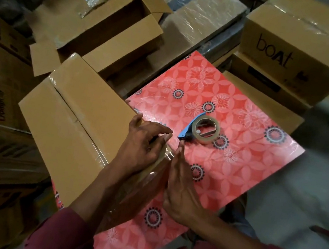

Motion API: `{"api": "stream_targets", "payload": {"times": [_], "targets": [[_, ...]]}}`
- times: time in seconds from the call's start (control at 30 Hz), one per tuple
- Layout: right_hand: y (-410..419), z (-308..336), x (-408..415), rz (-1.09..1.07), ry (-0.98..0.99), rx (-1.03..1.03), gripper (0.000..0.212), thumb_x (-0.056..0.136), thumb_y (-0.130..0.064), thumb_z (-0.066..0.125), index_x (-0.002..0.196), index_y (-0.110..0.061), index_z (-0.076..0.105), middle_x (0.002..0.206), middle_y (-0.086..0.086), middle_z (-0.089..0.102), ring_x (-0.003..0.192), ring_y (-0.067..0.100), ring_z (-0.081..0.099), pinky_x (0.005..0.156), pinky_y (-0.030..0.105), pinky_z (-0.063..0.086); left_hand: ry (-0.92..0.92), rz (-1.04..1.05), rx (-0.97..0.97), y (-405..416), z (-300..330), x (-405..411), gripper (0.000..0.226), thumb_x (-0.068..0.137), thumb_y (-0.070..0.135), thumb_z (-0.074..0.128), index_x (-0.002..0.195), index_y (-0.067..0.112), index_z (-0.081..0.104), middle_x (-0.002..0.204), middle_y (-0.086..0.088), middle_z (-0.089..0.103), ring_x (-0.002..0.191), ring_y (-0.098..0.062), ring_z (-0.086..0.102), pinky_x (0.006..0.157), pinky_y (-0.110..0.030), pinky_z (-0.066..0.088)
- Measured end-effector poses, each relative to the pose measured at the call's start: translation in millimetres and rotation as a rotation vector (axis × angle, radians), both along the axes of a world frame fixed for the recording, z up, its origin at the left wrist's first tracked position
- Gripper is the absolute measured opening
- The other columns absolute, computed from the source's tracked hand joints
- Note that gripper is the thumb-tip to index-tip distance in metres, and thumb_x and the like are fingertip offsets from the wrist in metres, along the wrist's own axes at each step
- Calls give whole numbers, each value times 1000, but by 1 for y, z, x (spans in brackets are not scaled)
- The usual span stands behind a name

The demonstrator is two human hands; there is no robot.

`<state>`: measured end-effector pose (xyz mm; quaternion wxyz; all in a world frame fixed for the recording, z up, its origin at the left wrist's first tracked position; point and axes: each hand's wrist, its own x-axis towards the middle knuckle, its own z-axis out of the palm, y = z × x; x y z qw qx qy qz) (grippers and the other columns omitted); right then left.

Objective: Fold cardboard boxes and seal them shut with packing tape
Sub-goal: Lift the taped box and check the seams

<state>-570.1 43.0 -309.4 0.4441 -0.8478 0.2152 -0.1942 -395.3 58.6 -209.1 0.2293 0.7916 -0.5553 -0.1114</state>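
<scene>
Sleeves [73, 235] of dark red cloth fill the bottom of my view, one on each forearm, both reaching forward over the pink flowered table [237, 165].

Biggest of the task's things is the closed box [79, 125], lying on the left part of that table and overhanging its left edge. Its long axis runs from the near corner by the hands away to the upper left, and a centre seam runs the same way. Clear tape [149, 172] wraps over the near corner of the box and glints there.

On that corner my left hand [144, 144] lies flat, fingers straight and slightly spread, pressing the tape down onto the top face. My right hand [182, 189] stands on edge just right of the corner, fingers straight and held together, pointing away from me, flat against the box's side where the tape folds over. Neither hand pinches anything.

Smallest is the tape dispenser [202, 130], a roll in a blue holder, resting on the table just right of the box and just beyond my right fingertips, its blue cutter end pointing back at them.

I judge the right hand the nearer one for picking it up: a short reach straight ahead.
</scene>
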Motion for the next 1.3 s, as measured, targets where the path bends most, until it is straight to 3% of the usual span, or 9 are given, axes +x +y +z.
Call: {"api": "stream_targets", "payload": {"times": [0.13, 0.23, 0.33, 0.43, 0.6, 0.77, 0.87, 1.03, 1.3], "targets": [[21, -4, -15, 59, 77, -139, 95, 74, -9, 47, 162, 2, 11, 168, 28, -8, 156, 47, -2, 116, 69, 27, 12, 5, 13, -1, -1, 0, 28, 102, 38, 55, 111, 24, 77, 109, 9, 77, 98, -8, 71, 122, -59, 19], [4, 1, -31, 3, -108, -27, 64, 90, -19, 54, 153, -8, 44, 165, 17, 31, 154, 36, 27, 117, 60, 32, 36, 15, -17, 0, -2, 0, 26, 102, 36, 59, 114, 22, 77, 107, 9, 77, 93, -7, 70, 124, -56, 20], [-39, 23, -27, -216, -223, 210, 32, 94, -40, 62, 123, -25, 66, 134, -13, 61, 129, 12, 54, 103, 47, 47, 77, 20, -16, 0, 0, 1, 29, 104, 34, 57, 125, 20, 72, 109, 9, 76, 93, -8, 71, 127, -53, 16], [-75, 45, -4, -114, -302, 275, 47, 93, -49, 66, 127, -17, 68, 133, -8, 66, 127, 12, 59, 104, 42, 50, 130, 28, -46, 0, 3, 1, 36, 107, 20, 54, 142, 18, 60, 117, 8, 75, 106, -3, 68, 127, -54, 18], [-97, 39, 27, 188, -414, 197, 35, 87, -11, 83, 120, -1, 75, 136, 10, 67, 118, 14, 69, 98, 38, 57, 188, 100, -109, 2, 5, 3, 48, 105, 10, 49, 151, 19, 48, 119, 5, 73, 118, 2, 64, 113, -65, 41], [-106, 25, 28, 361, -448, 219, 43, 85, 27, 66, 125, 12, 66, 146, 25, 54, 93, 19, 78, 82, 37, 62, 171, 102, -105, 3, 2, 3, 49, 103, 3, 52, 150, 16, 50, 119, 1, 75, 118, -4, 66, 124, -55, 29], [-117, 22, 22, 376, -350, 106, 48, 90, 1, 76, 137, -1, 63, 147, 10, 58, 109, 15, 73, 86, 39, 61, 186, 91, -99, 3, 2, 4, 46, 103, 6, 54, 149, 14, 52, 119, 0, 75, 118, -6, 67, 130, -44, 20], [-106, 17, 14, 232, -288, 14, 106, 79, -40, 90, 158, 0, 31, 160, 7, 45, 141, 16, 51, 108, 47, 51, 155, 96, -140, 6, -2, 3, 47, 101, 3, 59, 148, 11, 54, 125, -3, 73, 117, -10, 68, 131, -33, 15], [-37, 12, 9, 139, -81, 165, 105, 98, -53, 57, 162, -8, -13, 173, 3, -12, 160, 19, -1, 127, 53, 20, 107, 102, -147, 2, -10, 3, 44, 102, 3, 58, 146, 7, 55, 136, -6, 69, 84, 10, 63, 130, -35, 17]]}}
